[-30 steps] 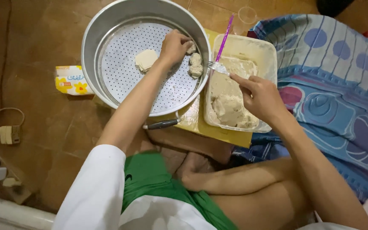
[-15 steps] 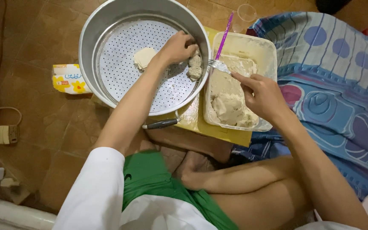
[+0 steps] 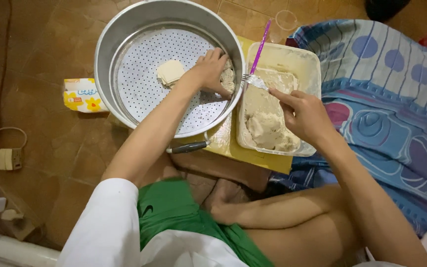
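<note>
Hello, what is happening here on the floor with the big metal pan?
A person sits on the floor and works with dough. The left hand reaches into a perforated steamer pan and rests on a dough piece at its right wall; a flat square piece lies near the middle. The right hand holds a fork with a pink handle over a plastic tub of dough. A small yellow box lies left of the pan.

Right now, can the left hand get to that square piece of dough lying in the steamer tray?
Probably yes. The left hand is already inside the steamer tray, and the square dough piece lies just beside it with only bare perforated metal between.
</note>
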